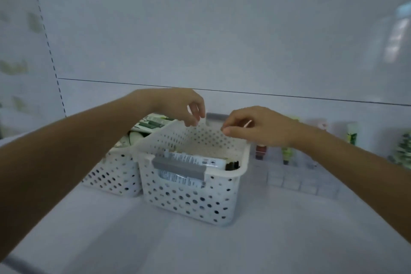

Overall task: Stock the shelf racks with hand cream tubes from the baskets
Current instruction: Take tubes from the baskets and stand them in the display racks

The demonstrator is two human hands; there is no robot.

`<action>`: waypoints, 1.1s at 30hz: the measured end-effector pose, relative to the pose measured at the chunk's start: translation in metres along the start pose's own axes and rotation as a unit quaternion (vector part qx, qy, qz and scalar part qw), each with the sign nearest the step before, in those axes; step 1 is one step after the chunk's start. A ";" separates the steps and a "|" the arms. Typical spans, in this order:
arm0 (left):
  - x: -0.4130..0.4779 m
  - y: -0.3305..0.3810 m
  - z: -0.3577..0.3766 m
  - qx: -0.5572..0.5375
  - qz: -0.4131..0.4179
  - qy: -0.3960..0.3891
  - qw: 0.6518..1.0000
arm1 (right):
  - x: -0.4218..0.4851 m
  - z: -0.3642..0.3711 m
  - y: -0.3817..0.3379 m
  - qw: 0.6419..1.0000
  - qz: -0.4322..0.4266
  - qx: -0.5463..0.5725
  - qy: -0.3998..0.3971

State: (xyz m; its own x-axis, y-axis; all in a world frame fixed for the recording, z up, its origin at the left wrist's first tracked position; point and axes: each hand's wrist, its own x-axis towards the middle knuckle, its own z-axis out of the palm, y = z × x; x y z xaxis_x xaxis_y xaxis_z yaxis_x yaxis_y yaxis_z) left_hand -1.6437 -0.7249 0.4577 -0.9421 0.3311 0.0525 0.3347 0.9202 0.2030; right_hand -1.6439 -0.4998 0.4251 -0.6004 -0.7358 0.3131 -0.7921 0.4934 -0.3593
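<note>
Two white perforated baskets stand side by side on the white shelf. The front basket (189, 202) has a grey handle and holds several white hand cream tubes (193, 159) lying flat. The left basket (111, 176) behind it holds green-and-white tubes (151, 123). My left hand (184, 107) hovers at the front basket's far rim with loosely curled fingers and nothing visible in it. My right hand (253, 127) hovers over the same rim, thumb and fingertips close together, with nothing visible between them. A clear grid rack (289, 178) to the right holds a few upright tubes (287, 155).
A slotted shelf upright (50, 51) runs down the left side, with blurred products beyond it. The white back panel (200, 29) rises behind the baskets. A large clear bottle (395, 35) stands at the upper right. More green tubes (402, 151) sit at the far right edge.
</note>
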 end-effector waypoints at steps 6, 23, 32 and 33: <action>0.019 -0.003 -0.001 -0.001 0.061 -0.113 0.992 | 0.017 -0.012 -0.017 0.985 0.064 0.044 -0.152; 0.053 -0.002 0.042 0.156 0.032 -0.309 0.938 | 0.063 0.022 -0.021 0.917 0.165 -0.148 -0.331; 0.053 -0.015 0.025 -0.110 0.038 -0.249 0.961 | 0.045 -0.035 -0.026 0.960 0.155 -0.144 -0.182; 0.051 -0.016 0.022 -0.136 0.043 -0.269 0.953 | 0.040 -0.046 -0.025 0.966 0.154 -0.124 -0.164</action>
State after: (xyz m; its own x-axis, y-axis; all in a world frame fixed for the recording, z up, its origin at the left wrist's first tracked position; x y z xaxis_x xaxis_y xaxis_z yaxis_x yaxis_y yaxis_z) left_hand -1.6962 -0.7183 0.4353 -0.7412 0.5287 -0.4137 0.3239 0.8214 0.4694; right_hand -1.6531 -0.5198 0.4866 -0.7770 -0.6236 -0.0859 -0.6076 0.7786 -0.1566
